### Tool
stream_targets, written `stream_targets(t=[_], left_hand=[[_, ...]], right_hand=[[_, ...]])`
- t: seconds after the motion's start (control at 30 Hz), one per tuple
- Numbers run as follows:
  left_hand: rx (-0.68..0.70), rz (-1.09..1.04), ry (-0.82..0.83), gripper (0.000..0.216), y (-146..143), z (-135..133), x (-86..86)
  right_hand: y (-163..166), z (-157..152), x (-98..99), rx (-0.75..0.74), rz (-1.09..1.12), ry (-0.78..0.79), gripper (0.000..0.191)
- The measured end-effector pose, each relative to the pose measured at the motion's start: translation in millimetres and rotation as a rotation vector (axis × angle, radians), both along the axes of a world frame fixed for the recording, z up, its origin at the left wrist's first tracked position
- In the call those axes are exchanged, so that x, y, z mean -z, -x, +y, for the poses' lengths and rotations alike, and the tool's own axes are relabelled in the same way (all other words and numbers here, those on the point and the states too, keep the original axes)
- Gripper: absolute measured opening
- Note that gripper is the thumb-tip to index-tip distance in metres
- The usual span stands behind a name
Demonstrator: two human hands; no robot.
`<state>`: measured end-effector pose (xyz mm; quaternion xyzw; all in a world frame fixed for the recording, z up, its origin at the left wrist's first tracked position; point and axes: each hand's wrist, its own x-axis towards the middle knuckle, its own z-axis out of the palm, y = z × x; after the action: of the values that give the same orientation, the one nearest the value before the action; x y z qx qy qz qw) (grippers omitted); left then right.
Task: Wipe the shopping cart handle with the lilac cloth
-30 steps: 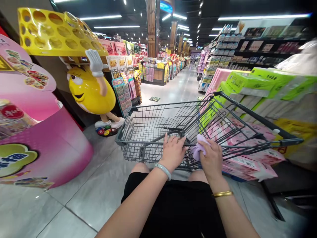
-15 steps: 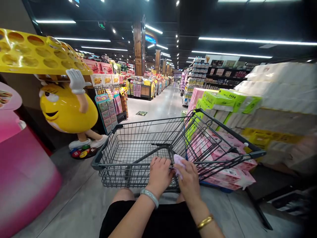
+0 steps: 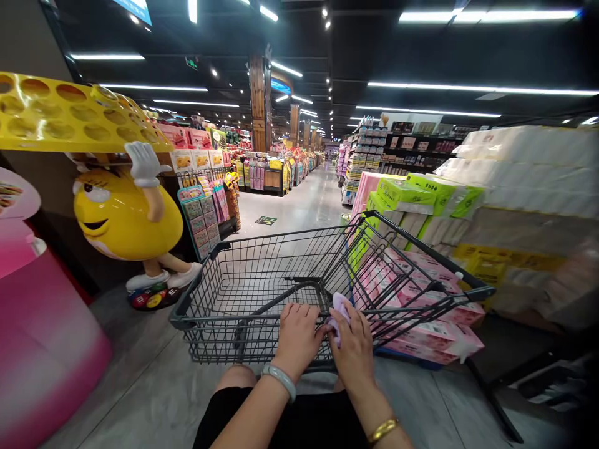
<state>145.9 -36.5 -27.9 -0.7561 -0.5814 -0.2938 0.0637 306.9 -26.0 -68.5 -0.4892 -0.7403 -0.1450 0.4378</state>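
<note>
A dark wire shopping cart [image 3: 266, 315] stands sideways in front of my knees, its basket holding no goods. My left hand [image 3: 299, 333], with a pale bangle at the wrist, has its fingers curled over the cart's near top rail. Beside it my right hand [image 3: 353, 343], wearing a gold bracelet, presses a lilac cloth [image 3: 340, 304] to the same rail. The cloth sticks out between thumb and fingers, partly hidden by them. The two hands nearly touch at the thumbs.
Packs of tissue in pink wrap [image 3: 430, 333] and green wrap [image 3: 405, 193] are stacked right of the cart, near its handle [image 3: 421, 249]. A yellow candy figure [image 3: 131, 215] and a pink display stand [image 3: 51, 337] are on the left. Behind runs an aisle [image 3: 304, 199] between shelves.
The view has tilted slightly up, so the scene sits a little lower. Both hands remain on the rail; the right hand and the lilac cloth have shifted only slightly.
</note>
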Motion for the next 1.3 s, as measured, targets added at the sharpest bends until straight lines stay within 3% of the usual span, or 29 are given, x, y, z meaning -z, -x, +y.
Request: stream_targets(t=[0.2,0.37,0.53,0.77,0.9,0.97,1.03,1.1,1.23,1.3], left_hand=[[-0.006,0.01,0.001,0.023,1,-2,-0.8],[-0.022,-0.002,-0.01,0.023,-2,-1,-0.9],[-0.022,0.012,-0.025,0.022,-1,-2,-1.8],[-0.033,0.066,0.02,0.029,-6,-3,-9.4],[-0.123,0.07,0.022,0.028,-30,0,-14.6],[-0.076,0.072,0.009,0.026,-46,3,-16.5],[0.016,0.083,0.003,0.032,-61,9,-17.0],[0.095,0.104,0.014,0.037,-72,14,-16.1],[0.148,0.145,0.05,0.032,-77,18,-13.4],[0.135,0.157,0.043,0.03,-76,17,-12.9]], right_hand=[[-26,12,-10.7,-0.119,0.149,0.055,0.018],[-39,12,-17.5,0.014,0.318,-0.048,0.017],[-35,6,-8.6,-0.169,0.26,0.048,0.017],[-96,13,-16.6,0.182,0.521,-0.013,0.019],[-71,2,-12.4,-0.02,0.393,0.067,0.015],[-56,-3,-9.7,-0.146,0.346,0.084,0.015],[-58,-4,-9.1,-0.18,0.339,0.08,0.016],[-79,0,-10.1,-0.079,0.388,0.056,0.015],[-123,14,-8.3,0.298,0.602,-0.016,0.02],[-121,16,-1.6,0.339,0.649,-0.024,0.021]])
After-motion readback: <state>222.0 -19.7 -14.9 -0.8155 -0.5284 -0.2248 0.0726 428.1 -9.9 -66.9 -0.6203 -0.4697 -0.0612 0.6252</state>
